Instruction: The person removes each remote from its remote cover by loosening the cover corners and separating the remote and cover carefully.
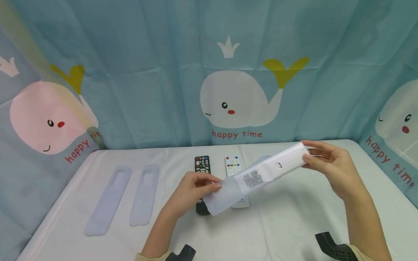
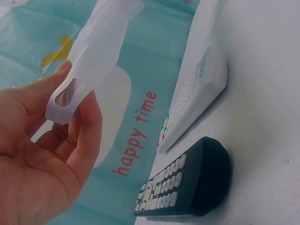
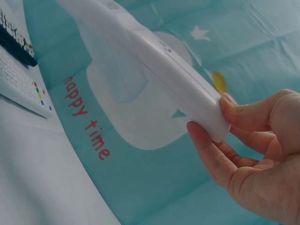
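Observation:
My left hand (image 1: 189, 190) pinches the end of a translucent remote cover (image 1: 220, 198) between thumb and fingers. In the left wrist view that end of the cover (image 2: 101, 42) has an oval cut-out. A white remote control (image 1: 287, 159) lies partly inside the cover, its back towards the head camera. Its bare end is pinched by my right hand (image 1: 333, 165), thumb on one face and fingers on the other. Cover and remote are raised above the table, slanting up to the right. In the right wrist view, a loose flap of the cover (image 3: 115, 70) hangs beneath the remote.
A black remote (image 1: 202, 207) and a second white remote (image 1: 233, 162) lie buttons up on the white table (image 1: 278, 236), partly hidden behind the left hand and the cover. Two more translucent covers (image 1: 108, 201) lie flat at the left. A whale-print curtain (image 1: 147, 107) surrounds the table.

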`<action>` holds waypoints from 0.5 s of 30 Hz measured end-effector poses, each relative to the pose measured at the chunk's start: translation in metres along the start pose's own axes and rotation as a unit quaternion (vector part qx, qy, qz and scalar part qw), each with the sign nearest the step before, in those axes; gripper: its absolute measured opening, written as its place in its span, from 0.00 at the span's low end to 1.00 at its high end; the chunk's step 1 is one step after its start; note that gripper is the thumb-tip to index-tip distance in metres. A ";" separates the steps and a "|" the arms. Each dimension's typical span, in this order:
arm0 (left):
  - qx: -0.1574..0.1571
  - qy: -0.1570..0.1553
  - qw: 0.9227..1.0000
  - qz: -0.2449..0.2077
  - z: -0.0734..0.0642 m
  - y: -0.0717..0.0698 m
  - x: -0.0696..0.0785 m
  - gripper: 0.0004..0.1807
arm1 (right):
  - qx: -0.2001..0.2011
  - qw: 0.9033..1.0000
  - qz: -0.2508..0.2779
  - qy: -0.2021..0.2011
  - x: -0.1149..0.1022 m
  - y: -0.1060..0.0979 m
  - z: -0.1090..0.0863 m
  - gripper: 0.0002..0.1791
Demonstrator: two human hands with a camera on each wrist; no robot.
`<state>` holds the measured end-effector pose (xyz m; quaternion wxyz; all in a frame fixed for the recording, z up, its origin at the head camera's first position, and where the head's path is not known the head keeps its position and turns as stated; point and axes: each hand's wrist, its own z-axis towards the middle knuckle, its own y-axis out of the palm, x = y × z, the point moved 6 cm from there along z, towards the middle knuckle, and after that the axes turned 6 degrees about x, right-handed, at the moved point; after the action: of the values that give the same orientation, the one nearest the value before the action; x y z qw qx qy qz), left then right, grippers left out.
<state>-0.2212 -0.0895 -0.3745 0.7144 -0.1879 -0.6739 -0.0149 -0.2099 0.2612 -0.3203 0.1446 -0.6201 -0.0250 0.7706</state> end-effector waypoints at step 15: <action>0.001 0.001 1.000 0.004 0.000 -0.005 -0.001 0.10 | 0.016 1.000 0.018 0.008 0.003 -0.008 0.001 0.23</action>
<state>-0.2226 -0.0947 -0.3745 0.7155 -0.1896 -0.6723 -0.0111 -0.2097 0.2702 -0.3212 0.1412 -0.6242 -0.0005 0.7684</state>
